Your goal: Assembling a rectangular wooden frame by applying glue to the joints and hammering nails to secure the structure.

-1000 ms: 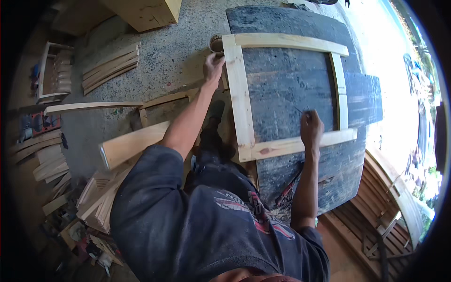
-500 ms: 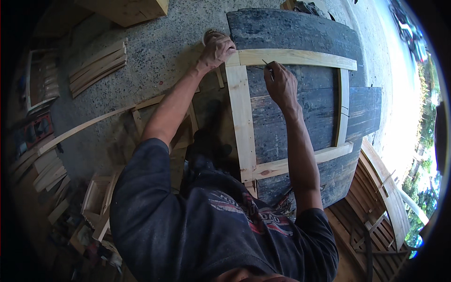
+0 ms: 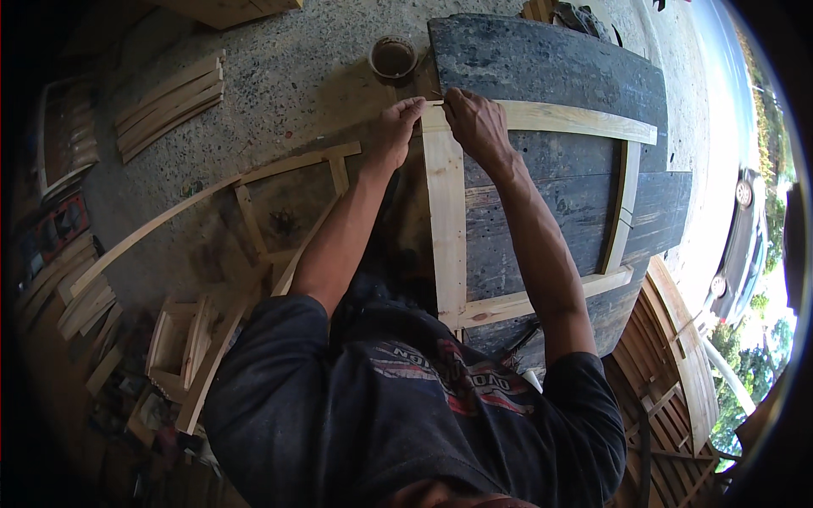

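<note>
A pale wooden frame (image 3: 445, 220) lies on dark, worn boards (image 3: 542, 207). At its far left corner, my right hand (image 3: 483, 127) is closed, its fingertips pinching a thin dark stick-like piece (image 3: 437, 103) whose exact kind I cannot make out. Just left of that corner, my left hand (image 3: 398, 127) has its fingers pressed together; anything between them is too small to name. Beyond the left hand stands a round tub (image 3: 394, 59) with a dark brown inside.
Another wooden frame (image 3: 301, 161) with a curved rail stands at the left. Farther left are a stack of slats (image 3: 174, 102) and a small wooden box (image 3: 174, 343). Slatted woodwork (image 3: 669, 339) is at the right. Outside is a parked car (image 3: 741, 245).
My right hand has moved left along the far rail to the frame's corner. My left hand has drawn back from beside the tub, which now shows fully. The view has shifted slightly.
</note>
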Motion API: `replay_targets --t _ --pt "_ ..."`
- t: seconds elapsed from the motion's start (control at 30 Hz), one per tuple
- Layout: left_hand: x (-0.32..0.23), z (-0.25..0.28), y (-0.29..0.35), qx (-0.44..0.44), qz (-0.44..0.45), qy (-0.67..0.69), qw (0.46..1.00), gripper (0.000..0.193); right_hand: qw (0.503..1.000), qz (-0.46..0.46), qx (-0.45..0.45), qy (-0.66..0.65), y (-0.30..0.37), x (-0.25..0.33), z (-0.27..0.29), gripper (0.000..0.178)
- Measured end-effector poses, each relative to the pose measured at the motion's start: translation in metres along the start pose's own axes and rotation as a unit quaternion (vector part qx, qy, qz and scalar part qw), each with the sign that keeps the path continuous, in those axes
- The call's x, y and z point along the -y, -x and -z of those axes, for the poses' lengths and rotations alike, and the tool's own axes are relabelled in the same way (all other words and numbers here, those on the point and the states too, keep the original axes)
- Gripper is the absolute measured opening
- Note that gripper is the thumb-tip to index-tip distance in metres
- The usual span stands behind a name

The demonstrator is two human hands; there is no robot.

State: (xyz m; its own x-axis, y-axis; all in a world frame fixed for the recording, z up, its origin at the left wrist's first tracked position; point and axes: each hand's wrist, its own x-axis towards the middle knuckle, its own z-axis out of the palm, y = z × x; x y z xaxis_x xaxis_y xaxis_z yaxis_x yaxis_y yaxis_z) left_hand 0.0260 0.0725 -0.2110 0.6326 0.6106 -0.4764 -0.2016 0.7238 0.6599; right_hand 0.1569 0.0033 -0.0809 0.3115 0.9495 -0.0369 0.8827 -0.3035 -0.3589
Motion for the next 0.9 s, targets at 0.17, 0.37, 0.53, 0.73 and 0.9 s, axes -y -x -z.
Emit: replay_targets --t 0.17,0.37,0.53,0.73,0.9 --pt "-0.003 -0.004 0.0 -0.012 -0.005 -0.019 1.0 0.036 0.993 0.116 0.01 0.011 -0.011 -0.002 -0.004 0.007" --pt "-0.007 -0.003 0.002 -0.007 0.03 0.008 0.999 0.033 0.997 0.032 0.056 0.043 -0.02 0.002 -0.014 0.009" --pt "-0.006 -0.003 0.001 -0.024 0.053 0.019 0.998 0.033 0.998 -0.012 0.056 -0.034 -0.013 -0.001 0.002 0.013" --pt "0.004 -0.001 -0.004 -0.01 0.035 0.008 0.999 0.039 0.999 0.011 0.028 -0.019 0.002 -0.021 0.028 0.022" --pt "0.013 0.001 -0.006 0.005 0.02 0.019 1.0 0.042 0.994 -0.032 0.088 0.055 0.003 -0.023 0.016 0.013"
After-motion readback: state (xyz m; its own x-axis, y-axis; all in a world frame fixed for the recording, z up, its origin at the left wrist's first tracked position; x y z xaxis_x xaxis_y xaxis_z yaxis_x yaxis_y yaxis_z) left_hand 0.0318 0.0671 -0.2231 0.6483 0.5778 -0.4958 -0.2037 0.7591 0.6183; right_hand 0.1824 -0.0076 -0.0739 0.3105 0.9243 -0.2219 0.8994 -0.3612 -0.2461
